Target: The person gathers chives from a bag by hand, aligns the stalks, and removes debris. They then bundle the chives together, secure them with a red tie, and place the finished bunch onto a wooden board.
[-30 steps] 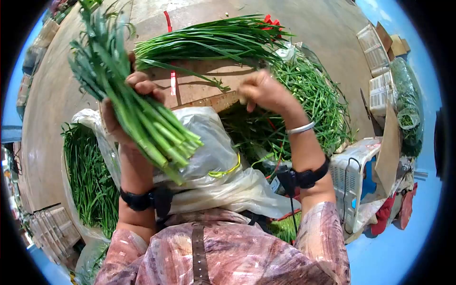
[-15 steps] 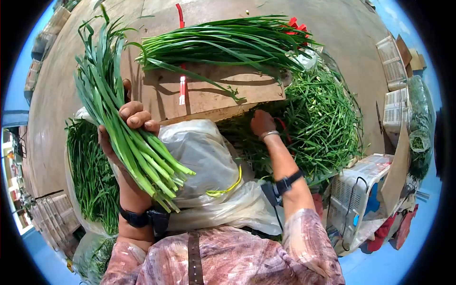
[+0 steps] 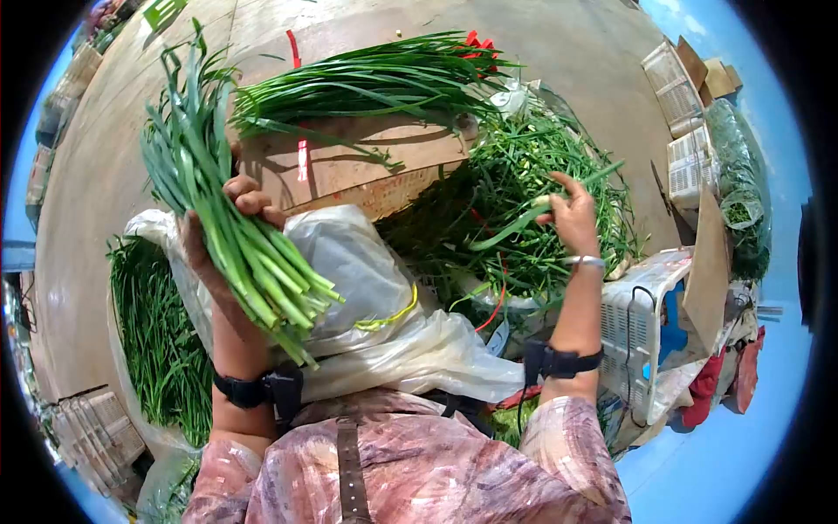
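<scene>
My left hand (image 3: 251, 199) is wrapped round a thick bunch of garlic chives (image 3: 223, 227). Its pale cut ends point down toward my lap and the leafy tips stick up. At the right, my right hand (image 3: 572, 218) pinches a loose chive leaf (image 3: 515, 225) above a heap of loose chive leaves (image 3: 550, 148). On a wooden board (image 3: 349, 166) in front lies another big bunch of chives (image 3: 349, 83), with red tape (image 3: 471, 44) at its far right end. A red and white strip (image 3: 303, 160) hangs over the board.
Clear plastic sheeting (image 3: 340, 253) covers my lap, with a yellow tie (image 3: 393, 313) on it. More chives (image 3: 157, 332) stand in a bag at my left. A white plastic crate (image 3: 633, 332) is close by my right arm, and other crates (image 3: 690, 162) stand farther right.
My right hand has come up and to the right out of the dark gap by the board, now with a chive leaf in its fingers. The left hand keeps its bunch. The view has shifted slightly.
</scene>
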A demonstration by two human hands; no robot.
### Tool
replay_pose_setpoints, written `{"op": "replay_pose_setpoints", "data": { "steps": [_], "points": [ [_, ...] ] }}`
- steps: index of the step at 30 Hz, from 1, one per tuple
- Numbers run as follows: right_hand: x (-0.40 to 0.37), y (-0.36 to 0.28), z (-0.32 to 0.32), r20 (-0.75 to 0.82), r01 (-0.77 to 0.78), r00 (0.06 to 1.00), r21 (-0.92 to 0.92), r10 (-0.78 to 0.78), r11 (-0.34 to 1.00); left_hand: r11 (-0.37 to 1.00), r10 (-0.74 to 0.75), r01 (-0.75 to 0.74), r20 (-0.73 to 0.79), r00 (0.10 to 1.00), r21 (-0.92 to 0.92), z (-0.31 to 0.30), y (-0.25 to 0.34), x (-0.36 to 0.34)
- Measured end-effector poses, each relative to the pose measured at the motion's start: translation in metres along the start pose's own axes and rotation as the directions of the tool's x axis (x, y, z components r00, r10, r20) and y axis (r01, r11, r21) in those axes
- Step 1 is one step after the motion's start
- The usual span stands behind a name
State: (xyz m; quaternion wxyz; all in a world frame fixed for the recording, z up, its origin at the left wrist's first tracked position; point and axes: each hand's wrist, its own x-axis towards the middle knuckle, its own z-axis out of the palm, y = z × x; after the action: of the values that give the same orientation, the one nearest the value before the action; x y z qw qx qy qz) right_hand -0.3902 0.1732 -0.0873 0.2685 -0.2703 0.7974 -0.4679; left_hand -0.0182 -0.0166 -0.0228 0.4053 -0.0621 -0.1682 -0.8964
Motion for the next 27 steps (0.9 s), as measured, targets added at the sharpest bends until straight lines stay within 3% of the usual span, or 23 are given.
{"op": "replay_pose_setpoints", "data": {
  "steps": [1, 3, 4, 5, 6, 8, 9, 11, 13, 16, 17, 19, 20, 21, 23, 24, 25, 26, 27],
  "points": [
    [0.000, -0.003, -0.011, -0.073, 0.027, 0.995, -0.499, -0.074, 0.866, 0.999, -0.001, 0.002, -0.014, 1.000, 0.049, 0.002, 0.002, -0.001],
    [-0.006, -0.013, -0.023, -0.035, 0.134, 0.950, -0.854, -0.312, 0.503, 0.984, 0.000, 0.007, -0.038, 0.999, 0.175, 0.002, 0.006, -0.002],
    [-0.006, -0.019, -0.025, -0.033, 0.139, 0.948, -0.853, -0.317, 0.503, 0.967, 0.001, 0.004, -0.022, 1.000, 0.254, 0.003, 0.008, 0.000],
    [-0.015, -0.050, -0.018, 0.027, 0.147, 0.986, -0.619, -0.166, 0.772, 0.938, 0.000, 0.006, -0.016, 1.000, 0.345, 0.004, 0.009, 0.003],
    [-0.024, -0.080, -0.009, 0.139, 0.080, 0.990, -0.316, -0.037, 0.945, 0.901, -0.012, 0.010, 0.002, 1.000, 0.434, 0.004, 0.011, 0.007],
    [-0.034, -0.134, 0.019, 0.380, 0.201, 0.910, -0.056, -0.166, 0.978, 0.787, 0.001, 0.023, -0.038, 0.999, 0.616, -0.007, 0.019, 0.018],
    [-0.034, -0.151, 0.039, 0.453, 0.317, 0.833, 0.081, -0.319, 0.945, 0.757, 0.010, 0.048, -0.085, 0.996, 0.652, 0.000, 0.019, 0.023],
    [-0.028, -0.182, 0.091, 0.474, 0.520, 0.619, 0.351, -0.626, 0.779, 0.651, 0.148, -0.055, -0.056, 0.987, 0.757, 0.021, 0.010, 0.041],
    [-0.031, -0.223, 0.129, 0.593, 0.425, 0.463, 0.504, -0.659, 0.752, 0.574, 0.166, -0.069, -0.034, 0.986, 0.816, 0.031, 0.012, 0.059],
    [-0.028, -0.265, 0.168, 0.471, 0.690, 0.333, 0.468, -0.816, 0.552, 0.335, 0.270, -0.241, 0.152, 0.951, 0.911, 0.020, 0.025, 0.084],
    [-0.029, -0.266, 0.181, 0.369, 0.711, 0.403, 0.450, -0.837, 0.540, 0.268, 0.298, -0.275, 0.192, 0.935, 0.923, 0.002, 0.035, 0.092],
    [-0.010, -0.263, 0.211, 0.341, 0.664, 0.392, 0.538, -0.855, 0.519, 0.180, 0.280, -0.407, 0.350, 0.894, 0.896, 0.006, 0.044, 0.097],
    [-0.004, -0.255, 0.225, 0.307, 0.674, 0.393, 0.546, -0.867, 0.498, -0.090, 0.178, -0.308, 0.320, 0.930, 0.947, 0.006, 0.058, 0.096],
    [-0.001, -0.249, 0.237, 0.317, 0.670, 0.379, 0.554, -0.869, 0.495, -0.099, 0.195, -0.304, 0.318, 0.928, 0.948, -0.002, 0.065, 0.094],
    [0.005, -0.232, 0.257, 0.307, 0.651, 0.395, 0.571, -0.866, 0.500, -0.138, -0.018, -0.264, 0.264, 0.964, 0.955, -0.022, 0.075, 0.089],
    [0.014, -0.218, 0.269, 0.358, 0.692, 0.413, 0.475, -0.837, 0.544, -0.345, -0.133, -0.161, 0.121, 0.984, 0.925, -0.026, 0.085, 0.086],
    [0.021, -0.204, 0.279, 0.401, 0.727, 0.434, 0.373, -0.807, 0.576, -0.348, -0.122, -0.154, 0.119, 0.985, 0.925, -0.036, 0.086, 0.085],
    [0.018, -0.200, 0.287, 0.356, 0.609, 0.444, 0.553, -0.822, 0.569, -0.305, -0.131, -0.162, 0.127, 0.983, 0.939, -0.045, 0.084, 0.085],
    [0.024, -0.201, 0.289, 0.363, 0.606, 0.439, 0.556, -0.822, 0.569, -0.260, -0.139, -0.167, 0.134, 0.981, 0.951, -0.053, 0.085, 0.085]
  ]
}}
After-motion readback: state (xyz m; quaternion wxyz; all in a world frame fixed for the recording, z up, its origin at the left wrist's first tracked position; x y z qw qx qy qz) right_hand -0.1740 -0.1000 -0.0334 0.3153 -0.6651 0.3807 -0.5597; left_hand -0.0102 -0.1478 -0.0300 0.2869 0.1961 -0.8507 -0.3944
